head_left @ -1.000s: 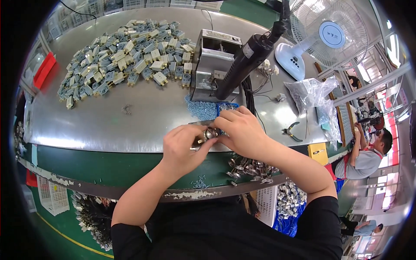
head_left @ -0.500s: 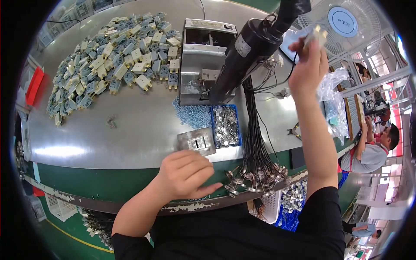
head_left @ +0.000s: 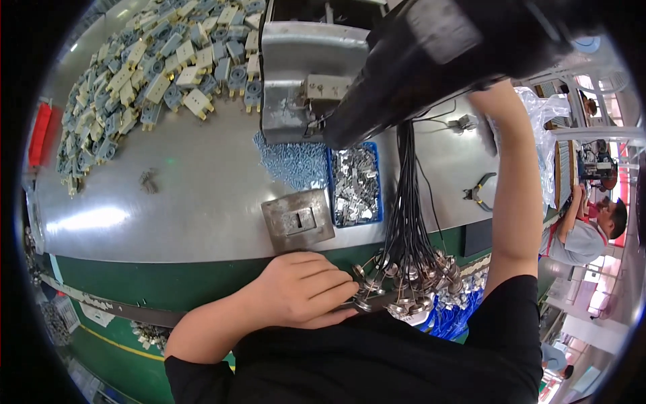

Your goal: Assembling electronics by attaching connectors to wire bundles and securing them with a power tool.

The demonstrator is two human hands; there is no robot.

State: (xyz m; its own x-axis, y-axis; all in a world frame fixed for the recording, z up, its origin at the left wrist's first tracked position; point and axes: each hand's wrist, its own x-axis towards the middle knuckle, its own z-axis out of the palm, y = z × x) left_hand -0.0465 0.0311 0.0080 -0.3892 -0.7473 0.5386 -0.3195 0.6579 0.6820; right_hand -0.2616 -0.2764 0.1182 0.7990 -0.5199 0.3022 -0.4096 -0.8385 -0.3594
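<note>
Right, metal pcs (head_left: 412, 275) sit at the near edge, just R of centre, clustered on the near ends of a black cable bundle (head_left: 406, 192). Bundle's long axis runs near–far, cables fanning slightly toward the near end.

L hand (head_left: 309, 289) is the nearer one: palm down, fingers lightly curled and side by side, tips pointing R, right beside the cluster's L flank. Can't tell if they touch or pinch a pc. So pcs lie directly R of L hand, axis roughly crosswise to its fingers.

R forearm (head_left: 517, 182) passes R of the bundle, extending far; R hand's hidden behind the big black tool (head_left: 397, 74), so no telling its grip. Hands well apart, anyway.

Moving out: blue tray (head_left: 381, 195) w/ small metal clips (head_left: 355, 185), just L of the cables. Slotted metal plate (head_left: 319, 225) L of tray, far side of L hand. Blue screws (head_left: 293, 163) beyond the plate. Pliers (head_left: 476, 194) btwn cables & R forearm. Far L, a big pile of grey/cream housings (head_left: 158, 87); far R, clear plastic bag (head_left: 545, 111), plus a co-worker (head_left: 579, 232) beyond.
</note>
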